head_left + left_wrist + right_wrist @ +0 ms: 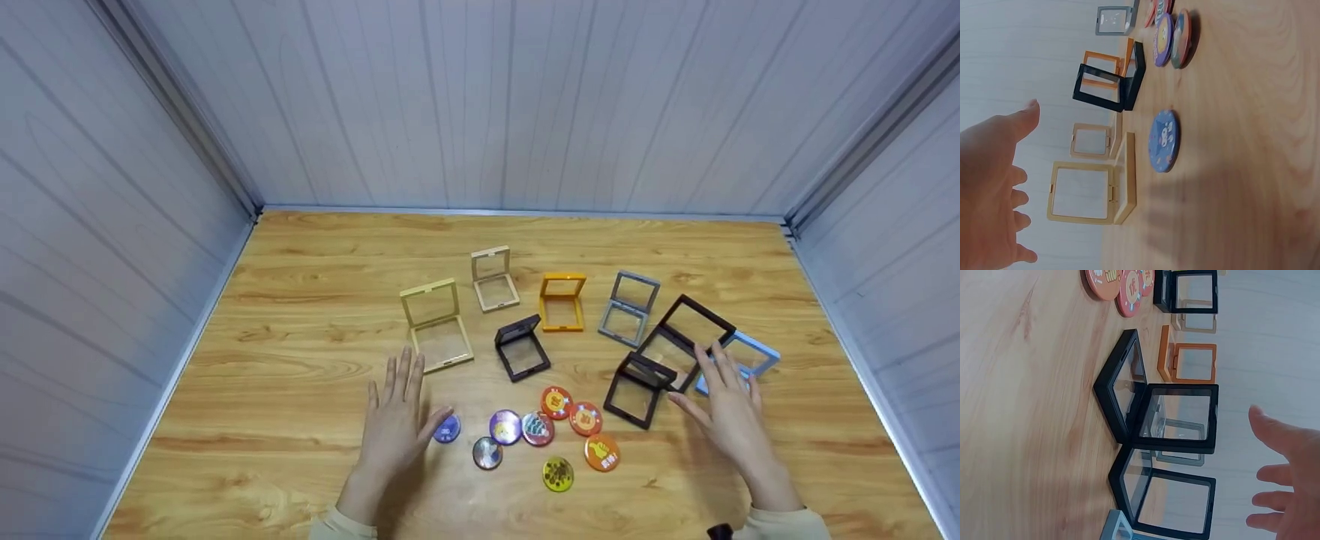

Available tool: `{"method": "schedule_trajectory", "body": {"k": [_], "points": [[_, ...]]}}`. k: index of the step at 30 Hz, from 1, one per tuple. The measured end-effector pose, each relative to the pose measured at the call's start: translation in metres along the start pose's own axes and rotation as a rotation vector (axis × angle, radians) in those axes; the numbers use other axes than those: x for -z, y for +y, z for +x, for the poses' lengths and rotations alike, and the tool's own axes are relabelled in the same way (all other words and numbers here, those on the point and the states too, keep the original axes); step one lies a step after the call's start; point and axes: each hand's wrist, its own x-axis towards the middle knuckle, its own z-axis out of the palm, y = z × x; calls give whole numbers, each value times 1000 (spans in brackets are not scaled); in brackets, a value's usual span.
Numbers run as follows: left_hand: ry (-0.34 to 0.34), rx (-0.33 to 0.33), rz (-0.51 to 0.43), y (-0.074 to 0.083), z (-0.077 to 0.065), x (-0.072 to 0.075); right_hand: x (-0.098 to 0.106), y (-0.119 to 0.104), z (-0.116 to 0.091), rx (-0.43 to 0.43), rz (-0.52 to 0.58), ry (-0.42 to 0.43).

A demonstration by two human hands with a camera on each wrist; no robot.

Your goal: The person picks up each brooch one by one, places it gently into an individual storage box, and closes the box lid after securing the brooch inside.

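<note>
My left hand [395, 420] hovers above the table at the left, fingers spread and holding nothing. Just beyond its fingertips stands a pale yellow hinged display case [436, 322] with clear windows, and a blue round badge [447, 428] lies by the thumb. On the other side, my right hand [731, 420] is also raised with straight fingers and an empty palm. It overlaps a light blue display case [766, 360] and part of a large black display case [679, 341] in the head view. A smaller black case [1140, 391] stands open near the right thumb.
Between the hands lie several round badges, among them a purple one [505, 427], an orange one [602, 452] and a yellow one [558, 474]. Behind them stand opened beige [495, 281], orange [562, 298], grey [628, 306] and black [523, 341] cases. Panel walls enclose the wooden table [315, 300].
</note>
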Motion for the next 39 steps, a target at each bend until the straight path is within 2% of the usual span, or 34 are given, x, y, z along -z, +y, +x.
{"method": "schedule_trajectory", "body": {"k": [4,11,21,25,35,39], "points": [[37,-10,-25,2,-3,-4,-5,-2,3,-1,20,22],[76,-44,-85,10,-11,-13,-17,-5,7,98,71,166],[135,-55,-170,19,-19,-27,-34,-3,9,147,160,271],[138,-42,-199,20,-22,-32,-39,0,10,162,188,318],[119,-9,-193,19,-29,-44,-48,7,12,120,236,337],[103,17,-191,18,-31,-48,-51,9,12,150,220,379]]}}
